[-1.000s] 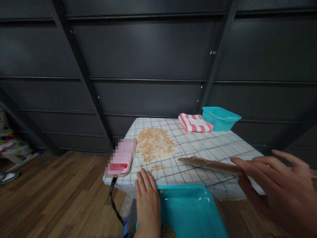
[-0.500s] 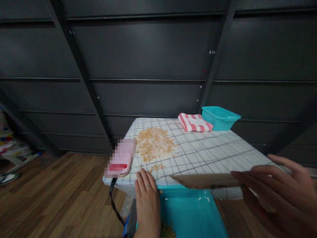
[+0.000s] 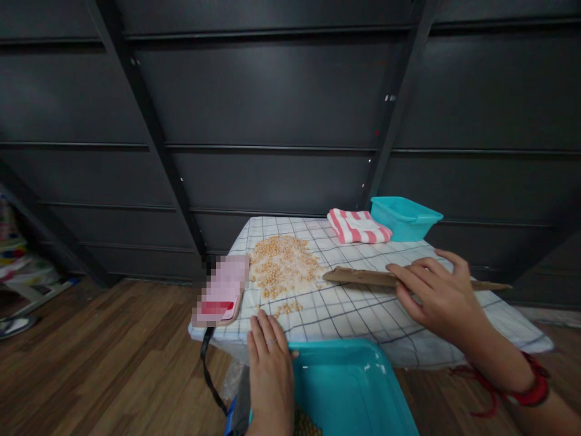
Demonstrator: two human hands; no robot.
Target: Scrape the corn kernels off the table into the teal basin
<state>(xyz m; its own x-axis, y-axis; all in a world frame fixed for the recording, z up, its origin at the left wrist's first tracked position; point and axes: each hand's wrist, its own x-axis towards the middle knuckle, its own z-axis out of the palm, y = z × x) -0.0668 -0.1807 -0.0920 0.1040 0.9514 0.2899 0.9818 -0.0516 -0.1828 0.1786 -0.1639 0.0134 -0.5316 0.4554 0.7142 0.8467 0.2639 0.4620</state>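
My left hand (image 3: 271,378) lies along the left rim of a teal tub (image 3: 349,375), fingers long and together over the tabletop edge, thumb on the inner side. Some dark greenish grains (image 3: 306,424) show in the tub's bottom. Above the table, my right hand (image 3: 436,297) pinches a strip of brown cardboard (image 3: 361,277), held nearly level. Its left end comes close to a spread pile of yellow beans mixed with white grains (image 3: 285,266). A few loose beans (image 3: 289,307) lie nearer the front edge, just beyond my left fingertips.
A checked cloth (image 3: 354,309) covers the table. On its left edge lies a pink, partly blurred phone-like object (image 3: 222,290), a black strap (image 3: 206,363) hanging below. At the back right are a folded red-and-white towel (image 3: 358,226) and a smaller teal basin (image 3: 403,219).
My right hand has carried the cardboard forward and up, from over the large tub's far rim to above the table beside the pile. My left hand has stayed put.
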